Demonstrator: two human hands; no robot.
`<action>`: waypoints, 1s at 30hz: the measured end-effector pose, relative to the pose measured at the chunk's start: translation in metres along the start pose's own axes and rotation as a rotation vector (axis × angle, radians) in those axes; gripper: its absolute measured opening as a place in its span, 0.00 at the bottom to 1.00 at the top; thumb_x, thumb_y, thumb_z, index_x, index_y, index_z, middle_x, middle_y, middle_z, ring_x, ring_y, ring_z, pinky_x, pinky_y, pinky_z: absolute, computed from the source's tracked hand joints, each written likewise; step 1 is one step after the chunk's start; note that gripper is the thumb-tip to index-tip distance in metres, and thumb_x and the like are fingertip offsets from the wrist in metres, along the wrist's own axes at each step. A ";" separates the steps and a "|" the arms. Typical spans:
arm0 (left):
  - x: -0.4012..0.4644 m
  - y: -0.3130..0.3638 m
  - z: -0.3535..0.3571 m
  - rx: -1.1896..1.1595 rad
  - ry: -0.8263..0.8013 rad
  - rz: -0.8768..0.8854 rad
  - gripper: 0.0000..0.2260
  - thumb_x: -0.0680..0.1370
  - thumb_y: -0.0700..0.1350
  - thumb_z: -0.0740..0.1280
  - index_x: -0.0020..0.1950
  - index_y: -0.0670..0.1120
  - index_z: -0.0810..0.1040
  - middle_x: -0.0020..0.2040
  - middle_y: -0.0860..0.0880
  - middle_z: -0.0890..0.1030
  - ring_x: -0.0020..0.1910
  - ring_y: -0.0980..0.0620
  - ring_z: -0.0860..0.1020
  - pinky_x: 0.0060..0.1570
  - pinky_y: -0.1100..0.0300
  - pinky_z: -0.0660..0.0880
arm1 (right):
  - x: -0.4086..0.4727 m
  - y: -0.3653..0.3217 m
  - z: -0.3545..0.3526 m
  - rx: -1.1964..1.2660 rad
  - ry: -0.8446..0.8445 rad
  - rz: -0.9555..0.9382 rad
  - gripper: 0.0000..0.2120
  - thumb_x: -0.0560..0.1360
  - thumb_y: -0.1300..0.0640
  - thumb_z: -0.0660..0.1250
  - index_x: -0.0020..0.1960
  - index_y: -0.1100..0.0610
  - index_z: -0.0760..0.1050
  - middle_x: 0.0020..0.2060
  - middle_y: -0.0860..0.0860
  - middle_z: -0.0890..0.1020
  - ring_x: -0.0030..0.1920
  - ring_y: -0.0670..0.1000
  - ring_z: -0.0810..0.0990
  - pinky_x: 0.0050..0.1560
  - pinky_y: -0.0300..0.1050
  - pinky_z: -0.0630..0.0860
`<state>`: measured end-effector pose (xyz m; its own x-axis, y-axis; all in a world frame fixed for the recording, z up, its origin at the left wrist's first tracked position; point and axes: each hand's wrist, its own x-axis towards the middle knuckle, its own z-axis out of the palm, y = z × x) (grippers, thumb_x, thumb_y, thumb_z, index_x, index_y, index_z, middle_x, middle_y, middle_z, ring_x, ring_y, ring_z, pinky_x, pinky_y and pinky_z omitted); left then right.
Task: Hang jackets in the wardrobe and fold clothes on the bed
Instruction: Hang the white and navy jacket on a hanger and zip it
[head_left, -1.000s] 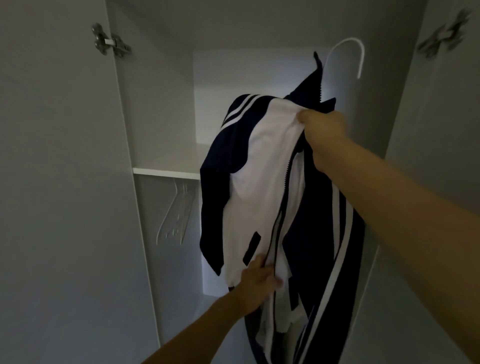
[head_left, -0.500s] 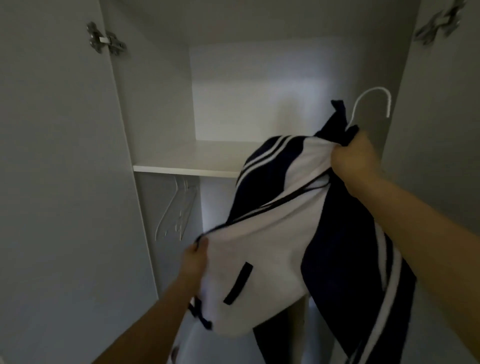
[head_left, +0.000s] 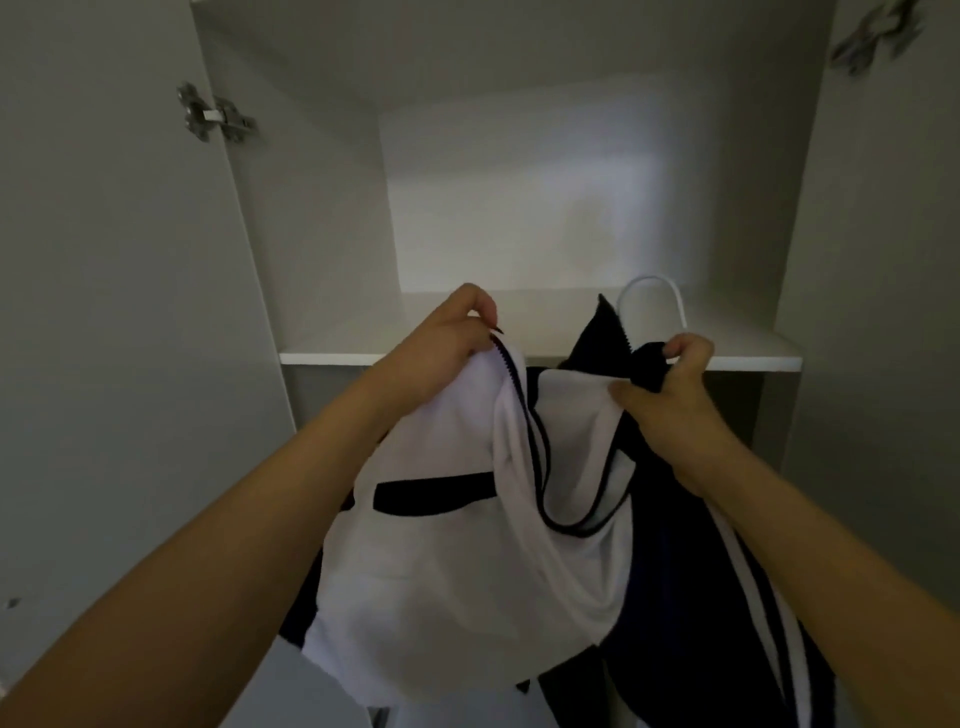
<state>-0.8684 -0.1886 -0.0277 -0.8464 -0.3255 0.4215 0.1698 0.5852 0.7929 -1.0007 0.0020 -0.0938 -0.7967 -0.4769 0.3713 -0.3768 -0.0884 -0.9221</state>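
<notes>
A navy and white track jacket (head_left: 467, 582) hangs open in front of the wardrobe, just below its shelf. My left hand (head_left: 447, 338) pinches the top of the white front panel by the zipper edge. My right hand (head_left: 670, 395) grips the navy collar on the other side. The white hook of a hanger (head_left: 652, 293) sticks up from the collar, above my right hand. The rest of the hanger is hidden inside the jacket. White stripes run down the navy sleeve at the lower right.
The white shelf (head_left: 363, 358) crosses the wardrobe right behind my hands. Open doors stand at both sides, with a metal hinge (head_left: 213, 117) on the left and another hinge (head_left: 872, 31) at the top right. The compartment under the shelf is dark.
My left hand rose from the jacket's lower hem to the top zipper edge. My right hand and the hanger came down to shelf level. The camera tilted, so the shelf sits lower.
</notes>
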 end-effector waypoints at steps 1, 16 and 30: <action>-0.002 -0.002 -0.001 0.013 -0.018 -0.005 0.11 0.75 0.31 0.57 0.43 0.46 0.73 0.35 0.57 0.75 0.33 0.64 0.71 0.35 0.70 0.66 | -0.003 0.003 0.000 -0.067 0.040 -0.058 0.18 0.77 0.64 0.64 0.54 0.49 0.57 0.53 0.53 0.69 0.49 0.52 0.73 0.45 0.48 0.77; -0.009 -0.007 0.014 -0.100 -0.103 -0.037 0.05 0.75 0.33 0.68 0.45 0.41 0.80 0.45 0.40 0.82 0.44 0.49 0.80 0.49 0.56 0.77 | -0.031 0.020 0.026 0.000 -0.264 0.116 0.25 0.75 0.56 0.70 0.70 0.46 0.69 0.60 0.46 0.60 0.56 0.42 0.69 0.60 0.32 0.66; -0.032 -0.027 0.004 0.110 -0.340 -0.158 0.11 0.71 0.41 0.71 0.50 0.52 0.74 0.47 0.47 0.81 0.46 0.50 0.77 0.47 0.55 0.74 | -0.036 0.031 0.048 0.010 -0.211 0.139 0.06 0.74 0.54 0.69 0.44 0.42 0.79 0.61 0.52 0.69 0.58 0.51 0.74 0.57 0.42 0.72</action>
<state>-0.8480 -0.1910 -0.0649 -0.9799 -0.1641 0.1130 -0.0159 0.6297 0.7766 -0.9612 -0.0256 -0.1406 -0.7243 -0.6567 0.2104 -0.2648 -0.0168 -0.9642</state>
